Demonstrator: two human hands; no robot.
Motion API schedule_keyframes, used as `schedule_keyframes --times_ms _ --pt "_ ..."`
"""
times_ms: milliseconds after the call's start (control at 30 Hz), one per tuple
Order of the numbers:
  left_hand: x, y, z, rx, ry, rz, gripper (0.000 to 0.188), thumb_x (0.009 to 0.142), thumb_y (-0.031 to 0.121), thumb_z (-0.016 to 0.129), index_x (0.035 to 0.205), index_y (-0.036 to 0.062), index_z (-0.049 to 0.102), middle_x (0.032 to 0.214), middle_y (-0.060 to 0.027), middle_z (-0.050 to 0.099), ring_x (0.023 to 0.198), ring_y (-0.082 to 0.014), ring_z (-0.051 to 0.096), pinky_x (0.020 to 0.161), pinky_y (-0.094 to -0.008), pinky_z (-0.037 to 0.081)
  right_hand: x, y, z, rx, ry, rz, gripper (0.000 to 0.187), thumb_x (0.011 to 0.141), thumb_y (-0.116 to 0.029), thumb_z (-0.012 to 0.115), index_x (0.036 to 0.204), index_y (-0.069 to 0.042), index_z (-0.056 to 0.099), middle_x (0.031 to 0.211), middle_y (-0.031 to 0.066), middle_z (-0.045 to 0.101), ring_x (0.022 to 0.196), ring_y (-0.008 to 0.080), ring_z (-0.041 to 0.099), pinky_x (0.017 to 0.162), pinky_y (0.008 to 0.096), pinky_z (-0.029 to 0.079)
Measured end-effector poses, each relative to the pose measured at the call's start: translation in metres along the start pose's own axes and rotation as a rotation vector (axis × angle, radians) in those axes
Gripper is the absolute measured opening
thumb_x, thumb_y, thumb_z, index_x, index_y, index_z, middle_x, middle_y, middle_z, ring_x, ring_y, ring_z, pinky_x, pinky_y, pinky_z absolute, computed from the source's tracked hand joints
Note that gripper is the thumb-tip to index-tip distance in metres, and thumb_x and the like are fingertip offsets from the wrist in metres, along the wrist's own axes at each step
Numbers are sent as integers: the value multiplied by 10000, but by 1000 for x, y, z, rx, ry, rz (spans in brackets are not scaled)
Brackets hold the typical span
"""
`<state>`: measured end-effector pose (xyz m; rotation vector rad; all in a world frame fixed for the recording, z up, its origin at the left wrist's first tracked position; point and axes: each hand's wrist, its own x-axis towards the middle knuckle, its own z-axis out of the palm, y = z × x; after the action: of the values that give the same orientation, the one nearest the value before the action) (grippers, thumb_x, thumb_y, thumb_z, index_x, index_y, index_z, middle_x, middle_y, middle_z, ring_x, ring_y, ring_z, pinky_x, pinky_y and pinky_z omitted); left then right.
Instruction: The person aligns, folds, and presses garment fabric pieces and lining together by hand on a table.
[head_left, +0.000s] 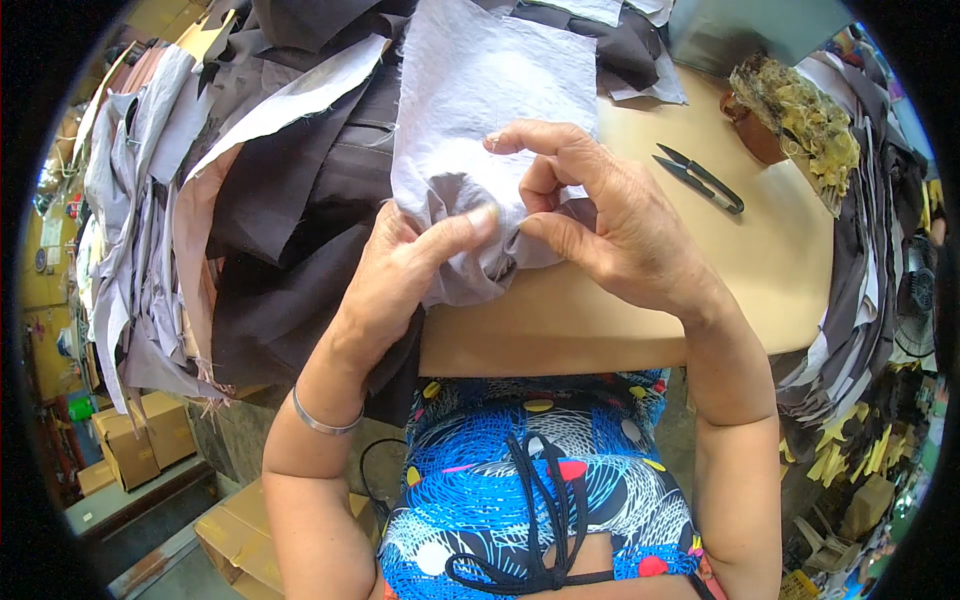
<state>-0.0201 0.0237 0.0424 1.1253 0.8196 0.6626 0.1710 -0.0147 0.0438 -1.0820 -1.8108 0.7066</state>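
A pale lilac piece of cloth (480, 90) lies on the wooden table (780, 260), its near end bunched up. My left hand (400, 270) grips the bunched lower edge, thumb pressed on top. My right hand (600, 215) pinches the same cloth from the right, the index finger curled over the fold. Both hands meet at the crumpled part near the table's front edge. A metal bangle (320, 420) circles my left wrist.
Dark brown cloth pieces (290, 220) and pale strips (130, 200) pile up at the left and hang off the table. Black thread snips (700, 178) lie at the right. A brown pot with yellowish scraps (790, 110) stands at the back right. Cardboard boxes (140, 440) sit on the floor.
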Motion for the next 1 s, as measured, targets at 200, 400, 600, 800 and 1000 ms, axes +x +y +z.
schedule_keyframes --times_ms 200,400,600,800,1000 --pt "1 6 -7 148 -65 -29 433 707 124 703 1091 -18 563 941 -49 628 824 -104 592 766 -254 483 1 0 1 -33 21 -34 446 740 36 600 1159 -67 490 658 113 567 613 289 598 591 374 464" --pt "1 6 -8 128 -66 -7 502 678 77 721 1135 -20 538 969 -43 626 865 -108 592 806 -269 483 -2 3 1 -106 5 -79 479 728 7 630 1173 -93 483 695 95 578 647 280 597 622 383 461" --pt "1 10 -10 132 -87 -47 517 663 46 713 1143 -24 536 978 -43 633 870 -108 598 810 -269 482 -3 5 -1 -108 -6 -80 505 723 -2 639 1190 -98 475 707 86 579 664 270 593 655 369 450" --pt "9 2 -7 132 -102 12 392 743 10 608 1126 -35 539 982 -67 639 863 -116 608 793 -276 498 -3 -1 -15 -135 22 4 558 721 35 633 1249 -88 502 737 29 511 715 154 513 704 299 444" --pt "9 -45 45 969 -183 917 316 666 43 606 978 26 563 893 -175 577 942 -335 544 821 -451 442 -4 -16 -13 -387 132 -581 486 783 -233 662 1178 14 525 935 99 653 850 238 642 906 463 412"
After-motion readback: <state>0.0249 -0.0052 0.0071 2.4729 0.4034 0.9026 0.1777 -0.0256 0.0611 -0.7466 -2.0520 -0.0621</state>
